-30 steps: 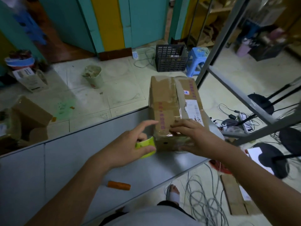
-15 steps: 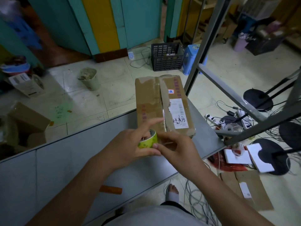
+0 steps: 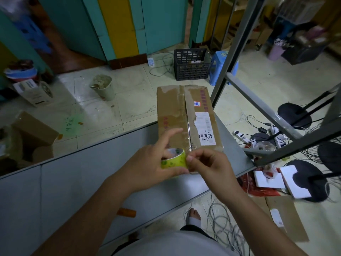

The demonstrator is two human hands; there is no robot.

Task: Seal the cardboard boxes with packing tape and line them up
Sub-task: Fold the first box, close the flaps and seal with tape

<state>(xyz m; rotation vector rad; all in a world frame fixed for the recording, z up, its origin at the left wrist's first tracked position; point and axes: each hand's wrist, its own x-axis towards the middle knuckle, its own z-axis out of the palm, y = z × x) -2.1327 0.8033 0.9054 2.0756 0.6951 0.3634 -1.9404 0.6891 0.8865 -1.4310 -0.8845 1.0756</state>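
A: Hands first. Left hand (image 3: 153, 164) wrapped round the tape roll (image 3: 174, 158), thumb under it, index finger stuck out over the box. Right hand (image 3: 206, 162) pinched shut at the roll's right edge. Looks like it's got the tape's free end, but the tape itself is too clear to see.

B: Hands together or apart?

A: Together, nearly touching, roll between them, just above the near end of the cardboard box (image 3: 186, 119).

B: Where's the box lying?

A: On the grey table (image 3: 73, 182), right end. Its long axis runs straight away from the hands, near to far; the far end pokes out past the table's far edge. Centre seam (image 3: 186, 115) follows the same line, flaps closed, old torn tape on it. White label (image 3: 204, 130) on the right flap.

B: So the pull goes which way?

A: My read: away, along that seam. Both hands sit at its near end, right hand a touch closer to the seam line.

B: Anything else on the table?

A: Orange thing (image 3: 127, 212) near the front edge, well apart. Can't tell what.
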